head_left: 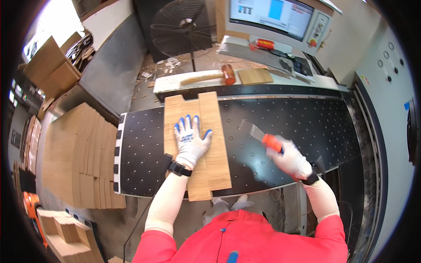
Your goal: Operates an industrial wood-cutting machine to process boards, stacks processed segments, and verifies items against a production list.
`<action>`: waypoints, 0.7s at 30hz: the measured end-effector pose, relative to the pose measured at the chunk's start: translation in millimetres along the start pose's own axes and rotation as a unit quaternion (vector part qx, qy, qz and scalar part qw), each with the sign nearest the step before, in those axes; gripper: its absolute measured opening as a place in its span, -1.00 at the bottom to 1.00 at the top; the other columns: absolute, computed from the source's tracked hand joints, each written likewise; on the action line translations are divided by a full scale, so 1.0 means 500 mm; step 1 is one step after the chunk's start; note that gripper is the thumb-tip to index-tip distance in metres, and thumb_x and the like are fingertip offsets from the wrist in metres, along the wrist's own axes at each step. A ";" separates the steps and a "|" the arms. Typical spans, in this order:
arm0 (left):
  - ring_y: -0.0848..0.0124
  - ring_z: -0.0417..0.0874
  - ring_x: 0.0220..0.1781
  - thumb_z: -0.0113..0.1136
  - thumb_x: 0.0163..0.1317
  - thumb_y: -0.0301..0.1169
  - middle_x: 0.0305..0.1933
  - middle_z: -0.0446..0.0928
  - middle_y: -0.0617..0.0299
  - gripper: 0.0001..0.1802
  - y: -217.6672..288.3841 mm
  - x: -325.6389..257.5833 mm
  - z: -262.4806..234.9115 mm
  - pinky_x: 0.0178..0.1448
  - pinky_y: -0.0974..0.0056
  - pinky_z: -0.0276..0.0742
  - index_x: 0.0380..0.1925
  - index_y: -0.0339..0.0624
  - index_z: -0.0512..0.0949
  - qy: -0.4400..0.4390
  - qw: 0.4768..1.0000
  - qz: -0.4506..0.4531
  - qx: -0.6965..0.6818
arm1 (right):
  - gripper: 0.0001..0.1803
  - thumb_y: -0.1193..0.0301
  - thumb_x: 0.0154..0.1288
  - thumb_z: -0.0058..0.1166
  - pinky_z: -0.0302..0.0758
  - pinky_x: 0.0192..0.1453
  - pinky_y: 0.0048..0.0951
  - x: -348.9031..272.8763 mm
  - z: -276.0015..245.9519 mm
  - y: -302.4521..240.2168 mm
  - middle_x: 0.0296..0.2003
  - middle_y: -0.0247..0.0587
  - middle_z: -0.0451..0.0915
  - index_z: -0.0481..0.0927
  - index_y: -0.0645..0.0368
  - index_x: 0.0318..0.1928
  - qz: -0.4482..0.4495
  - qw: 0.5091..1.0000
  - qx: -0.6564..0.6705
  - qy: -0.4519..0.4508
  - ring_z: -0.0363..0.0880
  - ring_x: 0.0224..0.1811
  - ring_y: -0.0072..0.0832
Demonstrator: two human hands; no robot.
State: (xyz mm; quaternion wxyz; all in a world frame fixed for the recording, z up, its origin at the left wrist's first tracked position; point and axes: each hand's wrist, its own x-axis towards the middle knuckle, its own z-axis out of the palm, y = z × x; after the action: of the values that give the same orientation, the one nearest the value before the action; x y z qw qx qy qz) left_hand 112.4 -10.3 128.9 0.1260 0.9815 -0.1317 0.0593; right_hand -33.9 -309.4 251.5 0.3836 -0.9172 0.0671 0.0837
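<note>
Two light wood-grain boards, a left one (pixel 173 118) and a right one (pixel 215 144), lie side by side on a black perforated work table (pixel 298 127). Their ends are offset, and the near ends reach past the table's front edge. My left hand (pixel 190 142), in a white glove with blue fingertips, rests flat on them, fingers spread. My right hand (pixel 287 160), also gloved and blurred by motion, grips an orange-handled scraper (pixel 271 142). Its flat blade points up and left, to the right of the boards and apart from them.
Behind the table, a ledge holds a mallet (pixel 228 75) with a wooden handle and a small wood piece (pixel 255 76). Farther back stand a fan (pixel 188 26) and a monitor (pixel 272 15). A tall stack of boards (pixel 66 153) is at left, a grey cabinet (pixel 386 87) at right.
</note>
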 end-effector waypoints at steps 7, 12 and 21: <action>-0.17 0.20 0.59 0.22 0.40 -0.03 0.52 0.30 -0.20 -0.26 -0.025 -0.001 0.045 0.65 -0.27 -0.07 0.47 -0.11 0.33 0.107 0.988 0.103 0.041 | -0.53 0.18 0.45 0.25 0.55 -0.06 -0.39 -0.081 0.015 0.131 -0.23 -0.25 0.64 0.57 0.16 0.24 -0.205 0.839 0.162 -0.478 0.59 -0.14 -0.53; -0.12 0.16 0.62 0.18 0.47 -0.24 0.55 0.28 -0.19 -0.32 -0.098 -0.013 0.026 0.68 -0.10 -0.02 0.49 -0.29 0.27 0.042 0.997 0.064 0.016 | -0.49 0.20 0.48 0.23 0.51 -0.20 -0.64 -0.152 -0.101 0.484 -0.24 -0.51 0.56 0.52 0.13 0.32 0.073 0.886 0.451 -0.078 0.48 -0.30 -0.78; 0.08 0.31 0.57 0.10 0.49 -0.33 0.53 0.35 -0.05 -0.38 0.420 -0.079 0.086 0.64 0.06 0.10 0.47 -0.37 0.30 -0.007 0.924 0.004 -0.382 | -0.71 0.24 0.44 0.23 0.56 -0.38 -0.49 -0.644 -0.232 0.901 -0.41 -0.36 0.61 0.63 0.20 -0.04 0.373 0.778 0.459 0.213 0.55 -0.51 -0.57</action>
State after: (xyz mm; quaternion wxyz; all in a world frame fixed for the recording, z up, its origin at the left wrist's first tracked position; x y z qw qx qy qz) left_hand 20.9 -208.0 130.1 0.4905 0.8586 -0.1489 -0.0024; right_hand -421.2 -687.2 85.6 0.6738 -0.5305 0.5141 -0.0181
